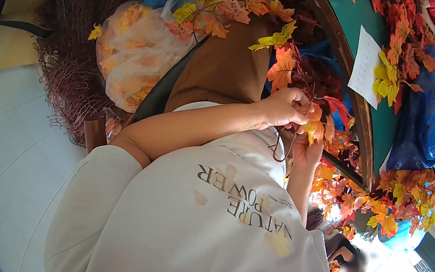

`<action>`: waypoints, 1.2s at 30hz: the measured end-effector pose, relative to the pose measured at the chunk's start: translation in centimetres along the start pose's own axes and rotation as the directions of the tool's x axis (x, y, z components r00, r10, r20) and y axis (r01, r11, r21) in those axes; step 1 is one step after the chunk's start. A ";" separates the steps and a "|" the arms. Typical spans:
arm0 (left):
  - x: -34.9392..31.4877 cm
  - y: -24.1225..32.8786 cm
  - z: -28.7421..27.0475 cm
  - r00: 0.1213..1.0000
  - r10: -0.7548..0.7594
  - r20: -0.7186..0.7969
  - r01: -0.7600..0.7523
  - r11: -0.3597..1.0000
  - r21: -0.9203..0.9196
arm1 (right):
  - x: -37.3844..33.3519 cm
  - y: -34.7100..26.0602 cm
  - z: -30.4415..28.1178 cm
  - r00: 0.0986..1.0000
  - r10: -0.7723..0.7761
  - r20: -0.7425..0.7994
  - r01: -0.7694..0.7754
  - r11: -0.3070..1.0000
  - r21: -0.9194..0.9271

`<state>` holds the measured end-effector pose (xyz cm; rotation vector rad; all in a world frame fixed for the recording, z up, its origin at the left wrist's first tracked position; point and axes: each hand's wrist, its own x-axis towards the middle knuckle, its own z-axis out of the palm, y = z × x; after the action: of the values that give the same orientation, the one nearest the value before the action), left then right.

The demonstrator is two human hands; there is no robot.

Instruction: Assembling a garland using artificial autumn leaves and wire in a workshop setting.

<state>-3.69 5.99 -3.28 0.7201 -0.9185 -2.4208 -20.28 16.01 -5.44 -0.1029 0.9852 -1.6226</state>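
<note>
At three o'clock, the left hand (288, 107) and right hand (306, 150) pinch an orange fake maple leaf (314, 128), likely to keep it steady. Just past it is the green table (380, 130).

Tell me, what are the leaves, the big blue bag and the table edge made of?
Leaves: probably matt cloth, maybe thin plastic; their repeated shapes and wire-like stems suggest fakes.
Big blue bag: thin, shiny plastic, judging by its crinkles and glints.
Table edge: likely wood, dull brown and scuffed.
</note>
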 end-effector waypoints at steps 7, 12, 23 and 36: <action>-0.2 0.1 0.4 0.999 -0.034 0.026 0.034 0.999 0.000 | 0.4 0.1 -3.6 0.996 0.078 -0.052 -0.070 0.986 0.150; -0.2 -0.1 0.6 0.997 -0.015 0.072 0.012 0.999 0.049 | -0.3 -0.8 -3.9 0.990 0.129 -0.061 -0.097 0.924 0.370; 0.0 -0.2 0.6 1.000 0.018 0.019 -0.019 0.999 0.042 | 0.5 0.1 1.1 0.987 -0.041 -0.154 0.052 0.996 0.066; 0.4 0.5 0.2 0.961 0.246 -0.129 -0.246 0.969 0.013 | 1.3 1.5 7.0 0.962 -0.271 -0.012 0.262 0.940 -0.219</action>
<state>-3.96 5.52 -2.89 0.7084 -0.8952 -2.1314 -15.66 11.23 -2.52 -0.3658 1.2203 -1.7631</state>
